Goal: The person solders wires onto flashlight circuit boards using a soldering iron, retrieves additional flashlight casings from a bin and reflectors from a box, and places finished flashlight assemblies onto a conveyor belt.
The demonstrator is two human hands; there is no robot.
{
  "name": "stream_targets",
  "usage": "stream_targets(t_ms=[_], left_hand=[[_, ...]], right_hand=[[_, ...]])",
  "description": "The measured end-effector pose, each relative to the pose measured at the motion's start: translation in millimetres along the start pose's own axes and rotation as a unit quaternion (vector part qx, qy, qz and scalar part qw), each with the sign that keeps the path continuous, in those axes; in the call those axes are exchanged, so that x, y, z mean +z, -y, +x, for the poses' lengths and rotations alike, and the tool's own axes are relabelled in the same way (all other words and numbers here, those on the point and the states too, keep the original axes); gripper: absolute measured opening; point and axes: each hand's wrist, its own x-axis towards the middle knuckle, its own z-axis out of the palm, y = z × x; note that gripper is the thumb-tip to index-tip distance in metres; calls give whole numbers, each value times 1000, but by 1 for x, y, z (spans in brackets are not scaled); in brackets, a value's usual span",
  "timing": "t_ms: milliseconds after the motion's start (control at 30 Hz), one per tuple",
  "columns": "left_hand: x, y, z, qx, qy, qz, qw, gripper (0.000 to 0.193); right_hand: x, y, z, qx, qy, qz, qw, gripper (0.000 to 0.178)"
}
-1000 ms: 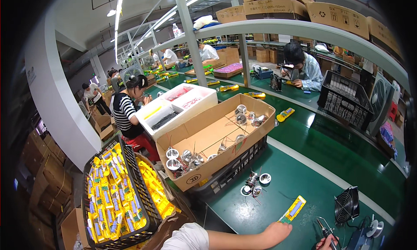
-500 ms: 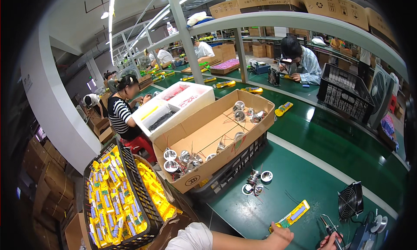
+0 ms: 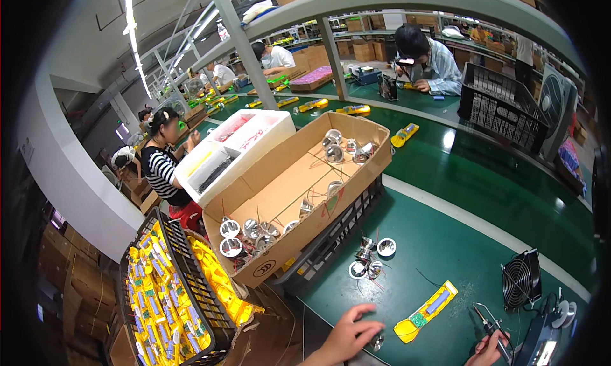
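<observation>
My left hand point(image 3: 350, 333) is over the near edge of the green table, thumb and forefinger apart. Just beside its fingers is a small shiny metal piece point(image 3: 378, 341), partly hidden; it does not look gripped. To its right lies a yellow flashlight housing point(image 3: 425, 312) holding a purple battery cell and a small green circuit board, with a thin dark wire beyond it. My right hand point(image 3: 489, 349), at the lower right, is closed around a soldering iron point(image 3: 489, 324), its tip pointing up and left. Several silver reflector cups point(image 3: 364, 256) with wires lie farther up the table.
A cardboard box point(image 3: 273, 194) of reflectors rests on a black crate. Yellow housings fill another black crate point(image 3: 167, 290) at left. A small black fan point(image 3: 522, 278) and a blue soldering station point(image 3: 541, 340) stand at right. Co-workers sit along the green conveyor point(image 3: 445, 156).
My left hand has let go of the yellow housing and moved left, its fingers parting. The right hand keeps the soldering iron. The whole view has shifted slightly.
</observation>
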Motion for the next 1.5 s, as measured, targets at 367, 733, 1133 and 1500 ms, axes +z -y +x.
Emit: stream_targets(t_ms=[367, 733, 1133, 1500], left_hand=[[42, 18, 24, 128, -88, 108, 982, 19], [61, 8, 15, -4, -174, 21, 985, 13], [74, 3, 11, 9, -166, 80, 983, 14], [43, 6, 12, -38, -114, -56, 991, 10]], right_hand=[[-8, 0, -2, -5, -26, -30, 999, 16], [-21, -2, -16, -16, 59, 54, 997, 18], [0, 10, -44, -15, 144, 5, 989, 25], [15, 40, -14, 21, 183, -56, 981, 35]])
